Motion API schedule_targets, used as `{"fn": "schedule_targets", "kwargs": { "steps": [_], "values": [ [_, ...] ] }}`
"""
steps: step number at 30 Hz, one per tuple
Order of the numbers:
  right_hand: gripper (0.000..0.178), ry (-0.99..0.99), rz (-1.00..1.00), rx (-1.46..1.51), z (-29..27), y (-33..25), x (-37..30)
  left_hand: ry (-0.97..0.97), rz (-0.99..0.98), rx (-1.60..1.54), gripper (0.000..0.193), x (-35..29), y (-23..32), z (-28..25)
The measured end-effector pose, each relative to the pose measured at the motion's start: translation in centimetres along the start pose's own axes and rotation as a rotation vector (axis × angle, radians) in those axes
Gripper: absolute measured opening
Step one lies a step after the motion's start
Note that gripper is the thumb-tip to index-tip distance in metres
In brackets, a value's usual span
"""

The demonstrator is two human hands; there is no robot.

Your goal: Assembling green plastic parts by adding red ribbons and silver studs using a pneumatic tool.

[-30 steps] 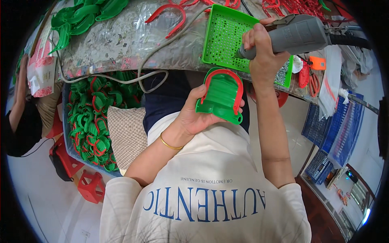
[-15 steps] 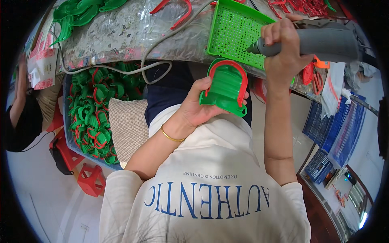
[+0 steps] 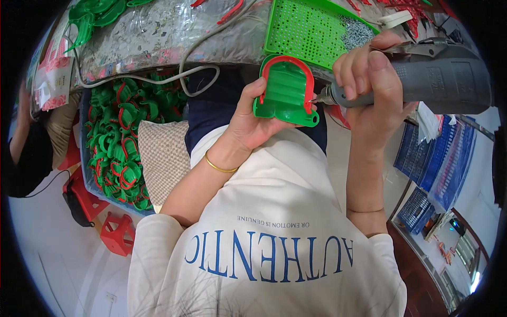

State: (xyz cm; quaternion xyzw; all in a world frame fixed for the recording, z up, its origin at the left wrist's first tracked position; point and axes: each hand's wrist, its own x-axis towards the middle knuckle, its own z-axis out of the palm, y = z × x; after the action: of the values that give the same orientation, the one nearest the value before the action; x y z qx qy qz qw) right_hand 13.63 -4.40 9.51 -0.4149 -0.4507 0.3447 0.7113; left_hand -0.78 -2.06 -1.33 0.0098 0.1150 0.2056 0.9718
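Note:
In my left hand is a green plastic scoop-shaped part, held over my lap. A red U-shaped plastic piece sits around its rim. My right hand is wrapped round a dark grey electric screwdriver. The tool lies nearly level, its tip pointing left and meeting the right leg of the red piece. Whether a screw sits at the tip is too small to tell. Just beyond both hands lies a green perforated tray with a heap of small silver screws at its right end.
A blue bin at my left is full of green-and-red parts. A grey cable loops over the front edge of the plastic-covered table. Red stools stand on the floor, near a seated person. Blue crates are at the right.
The screwdriver has moved from above the tray toward me, and its tip now meets the red piece. My left hand has raised the green part slightly, and the screws have come into view.

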Motion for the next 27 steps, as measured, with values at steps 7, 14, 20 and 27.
{"fn": "schedule_targets", "kwargs": {
  "steps": [7, 14, 20, 27],
  "values": [
    [0.019, -0.012, 0.021, 0.049, -0.1, 0.3, -0.6, 0.005, 0.015, 0.003, 0.065, -0.2, -0.2, -0.1],
    [0.017, -0.017, 0.039, 0.041, -0.1, 0.7, -0.8, -0.002, 0.024, 0.005, 0.063, -0.1, -0.2, -0.4],
    [0.018, -0.032, 0.013, 0.030, -0.1, 1.2, -0.7, 0.016, 0.042, -0.007, 0.064, 0.0, 0.1, -0.1],
    [0.019, 0.085, -0.048, -0.053, 1.3, 1.0, -2.2, -0.014, 0.029, -0.074, 0.066, -0.6, -0.3, -0.3]
  ]
}}
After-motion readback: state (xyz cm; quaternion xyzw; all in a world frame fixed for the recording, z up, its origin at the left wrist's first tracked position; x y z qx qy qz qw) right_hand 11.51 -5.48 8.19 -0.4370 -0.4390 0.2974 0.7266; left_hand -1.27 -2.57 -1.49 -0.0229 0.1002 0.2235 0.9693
